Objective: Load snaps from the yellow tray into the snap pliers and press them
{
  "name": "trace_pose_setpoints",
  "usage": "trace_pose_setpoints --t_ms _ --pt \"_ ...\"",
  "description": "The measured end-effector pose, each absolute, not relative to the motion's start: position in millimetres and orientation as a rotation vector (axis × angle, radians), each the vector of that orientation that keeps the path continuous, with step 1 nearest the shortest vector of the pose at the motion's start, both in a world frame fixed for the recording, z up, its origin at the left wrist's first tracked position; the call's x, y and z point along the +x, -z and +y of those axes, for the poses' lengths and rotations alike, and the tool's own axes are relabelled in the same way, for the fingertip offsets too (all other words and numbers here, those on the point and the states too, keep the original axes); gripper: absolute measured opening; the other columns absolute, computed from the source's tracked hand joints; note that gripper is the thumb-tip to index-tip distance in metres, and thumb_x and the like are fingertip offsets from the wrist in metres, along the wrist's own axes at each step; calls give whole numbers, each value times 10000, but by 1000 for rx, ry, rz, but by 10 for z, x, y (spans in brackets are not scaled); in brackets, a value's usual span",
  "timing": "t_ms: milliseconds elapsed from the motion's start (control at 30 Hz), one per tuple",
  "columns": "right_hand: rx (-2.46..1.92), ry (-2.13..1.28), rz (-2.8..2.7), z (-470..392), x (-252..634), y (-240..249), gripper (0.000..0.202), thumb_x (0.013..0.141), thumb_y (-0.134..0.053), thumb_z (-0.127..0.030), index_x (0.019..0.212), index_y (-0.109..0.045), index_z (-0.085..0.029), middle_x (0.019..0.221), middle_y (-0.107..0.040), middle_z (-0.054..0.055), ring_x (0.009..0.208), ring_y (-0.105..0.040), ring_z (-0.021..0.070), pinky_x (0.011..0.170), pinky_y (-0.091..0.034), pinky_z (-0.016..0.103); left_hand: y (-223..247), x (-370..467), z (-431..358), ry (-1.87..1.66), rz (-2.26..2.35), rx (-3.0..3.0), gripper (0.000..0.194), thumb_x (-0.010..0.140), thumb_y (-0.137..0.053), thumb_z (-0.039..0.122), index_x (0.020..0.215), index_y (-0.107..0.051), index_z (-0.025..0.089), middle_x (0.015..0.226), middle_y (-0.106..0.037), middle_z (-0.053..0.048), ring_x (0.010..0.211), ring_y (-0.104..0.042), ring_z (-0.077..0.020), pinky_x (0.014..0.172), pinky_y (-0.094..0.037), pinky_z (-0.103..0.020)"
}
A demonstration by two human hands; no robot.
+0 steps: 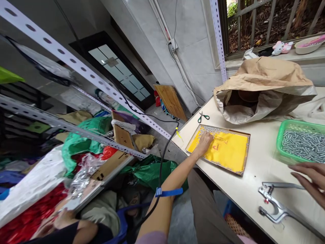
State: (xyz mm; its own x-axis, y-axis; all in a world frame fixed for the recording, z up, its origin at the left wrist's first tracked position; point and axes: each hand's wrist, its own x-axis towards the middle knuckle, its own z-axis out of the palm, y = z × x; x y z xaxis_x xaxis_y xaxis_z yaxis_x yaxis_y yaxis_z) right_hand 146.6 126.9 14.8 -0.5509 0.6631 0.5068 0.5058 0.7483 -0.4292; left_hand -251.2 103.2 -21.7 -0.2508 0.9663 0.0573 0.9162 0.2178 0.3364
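Note:
My left hand (205, 141) reaches into a shallow tray (244, 169) lined with yellow printed material (228, 152). Its fingers are curled together at the far left corner, among small silvery pieces (212, 129); whatever they pinch is hidden. At the right edge, my right hand (311, 178) is partly in view, fingers stretched out and slightly apart, holding nothing visible. It hovers between a green plastic basket (280, 137) full of small grey metal screw-like pieces (304, 144) and metal hand pliers with a C-shaped jaw (278, 208) lying on the white table (261, 149).
Green-handled scissors (203, 117) lie beyond the tray. A large open brown paper sack (266, 89) stands at the back. Perforated metal posts (76, 64) cross the left side. Another person's arm (83, 230) is at lower left, near bags and red material (35, 210).

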Motion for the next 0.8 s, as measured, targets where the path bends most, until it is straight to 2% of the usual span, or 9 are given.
trace_pose_setpoints --t_ms 100,200,333,500,633,800 --pt "-681 -461 -2268 1291 1041 -369 283 938 -436 -455 981 -663 -292 903 -679 57 796 -659 205 712 -539 348 197 -2523 1021 -587 2307 1720 214 875 -512 150 686 -612 143 790 -614 -68 817 -520 -183 783 -430 -307" --pt "-715 -839 -2197 1315 470 -466 307 919 -437 -426 904 -681 -241 843 -699 62 711 -658 190 605 -513 304 194 -2478 943 -696 2234 1603 259 907 -467 232 749 -642 124 710 -625 -40 670 -538 -134 658 -440 -251" --pt "-914 -1299 -2065 1409 -261 -294 352 862 -438 -455 890 -681 -201 826 -701 67 680 -637 182 607 -499 303 248 -2308 810 -1095 1881 1148 251 821 -604 336 803 -668 94 682 -653 -43 612 -579 -114 598 -448 -216" --pt "-1021 -1312 -2051 1471 -772 15 294 750 -546 -458 752 -628 -176 705 -670 49 638 -590 174 600 -460 295 291 -2124 750 -1233 1790 896 172 726 -689 271 768 -690 105 649 -661 -23 584 -581 -106 593 -445 -211" --pt "-1030 -1278 -2125 1461 -841 82 262 771 -494 -400 634 -577 -192 612 -625 26 578 -547 153 559 -415 275 283 -2089 724 -1207 1826 879 120 713 -698 218 767 -695 111 680 -676 -16 599 -579 -95 600 -441 -198" --pt "-1043 -1178 -2219 1442 -827 55 222 804 -451 -315 668 -577 -192 665 -646 32 615 -561 155 614 -419 281 270 -2077 707 -1251 1629 716 175 710 -720 257 746 -658 97 644 -639 1 558 -547 -67 556 -435 -175"
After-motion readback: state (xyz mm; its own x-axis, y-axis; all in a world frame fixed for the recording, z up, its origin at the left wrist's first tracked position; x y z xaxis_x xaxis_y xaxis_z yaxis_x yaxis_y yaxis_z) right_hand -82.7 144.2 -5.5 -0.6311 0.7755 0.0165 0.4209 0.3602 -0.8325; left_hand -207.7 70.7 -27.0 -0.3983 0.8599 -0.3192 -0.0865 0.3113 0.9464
